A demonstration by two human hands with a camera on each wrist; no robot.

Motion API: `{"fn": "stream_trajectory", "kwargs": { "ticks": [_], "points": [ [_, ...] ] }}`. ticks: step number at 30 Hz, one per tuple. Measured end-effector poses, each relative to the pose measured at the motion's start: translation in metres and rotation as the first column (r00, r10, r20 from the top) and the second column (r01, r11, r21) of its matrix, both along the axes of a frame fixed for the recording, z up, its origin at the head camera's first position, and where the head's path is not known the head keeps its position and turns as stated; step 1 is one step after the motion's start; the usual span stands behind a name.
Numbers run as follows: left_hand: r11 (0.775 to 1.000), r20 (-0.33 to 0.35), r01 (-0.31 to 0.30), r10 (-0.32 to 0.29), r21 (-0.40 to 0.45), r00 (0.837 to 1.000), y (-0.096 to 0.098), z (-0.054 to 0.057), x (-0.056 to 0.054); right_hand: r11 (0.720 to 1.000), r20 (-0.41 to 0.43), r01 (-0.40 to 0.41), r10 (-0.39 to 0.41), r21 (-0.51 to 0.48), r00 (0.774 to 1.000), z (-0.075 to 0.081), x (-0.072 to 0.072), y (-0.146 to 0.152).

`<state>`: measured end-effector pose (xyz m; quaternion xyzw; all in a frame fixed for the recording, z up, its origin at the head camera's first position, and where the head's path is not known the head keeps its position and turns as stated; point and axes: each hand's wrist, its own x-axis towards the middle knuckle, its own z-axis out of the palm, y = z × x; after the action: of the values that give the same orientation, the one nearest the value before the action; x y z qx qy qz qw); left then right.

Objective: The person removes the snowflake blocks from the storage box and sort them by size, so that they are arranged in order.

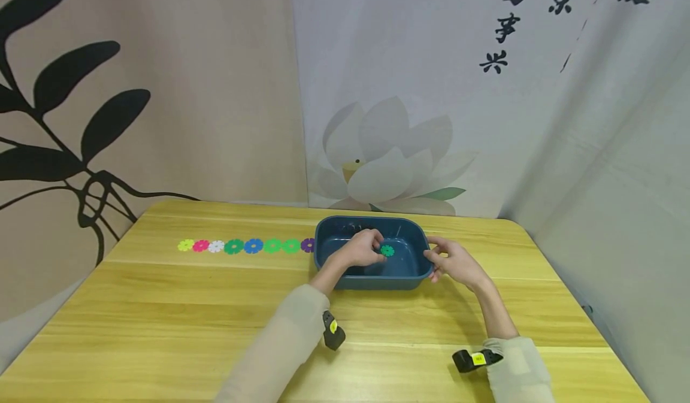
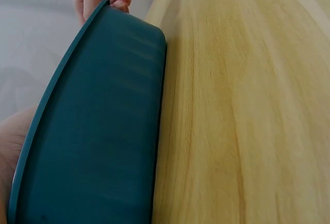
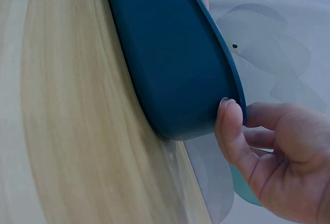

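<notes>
A dark blue plastic basin [image 1: 377, 282] stands on the wooden table. My left hand [image 1: 361, 249] reaches over its near rim into it, fingers bent and thumb apart from them. At those fingertips, inside the basin, is a green notched plastic disc [image 1: 387, 251], its whole face showing. My right hand [image 1: 455, 263] holds the basin's right end by the rim. In the right wrist view, the thumb of the right hand [image 3: 291, 157] presses the outer wall and a finger meets the rim. The basin wall [image 2: 98, 121] hides most of the left hand in the left wrist view.
A row of notched discs runs left of the basin: yellow [image 1: 185, 245], pink [image 1: 201, 245], white [image 1: 217, 246], green [image 1: 234, 247], blue [image 1: 253, 246], two lighter green, and purple [image 1: 308, 245] right at the basin's left end. A printed curtain [image 1: 226, 91] hangs behind the table [image 1: 178, 331].
</notes>
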<state>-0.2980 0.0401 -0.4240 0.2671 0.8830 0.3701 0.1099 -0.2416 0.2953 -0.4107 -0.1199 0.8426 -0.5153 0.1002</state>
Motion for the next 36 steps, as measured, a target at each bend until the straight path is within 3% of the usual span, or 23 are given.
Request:
{"fn": "stream_trajectory", "kwargs": {
  "ticks": [6,16,26,36],
  "points": [
    [0.996,0.007,-0.024,0.024,-0.089,1.000,0.009,0.001,-0.001,1.000,0.000,0.001,-0.001,-0.004,1.000,0.000,-0.001,0.000],
    [0.987,-0.029,-0.039,0.035,-0.154,0.999,0.015,-0.004,-0.004,1.000,-0.001,0.001,-0.001,-0.004,1.000,0.001,-0.001,-0.001],
    [0.992,0.033,-0.074,0.078,-0.106,0.996,0.014,-0.005,-0.002,1.000,0.005,-0.005,0.005,-0.006,1.000,0.000,0.001,-0.001],
    [1.000,0.033,-0.026,0.026,-0.017,0.999,0.009,0.004,0.003,1.000,-0.005,-0.008,0.008,-0.008,1.000,0.001,0.001,-0.001]
  ]
}}
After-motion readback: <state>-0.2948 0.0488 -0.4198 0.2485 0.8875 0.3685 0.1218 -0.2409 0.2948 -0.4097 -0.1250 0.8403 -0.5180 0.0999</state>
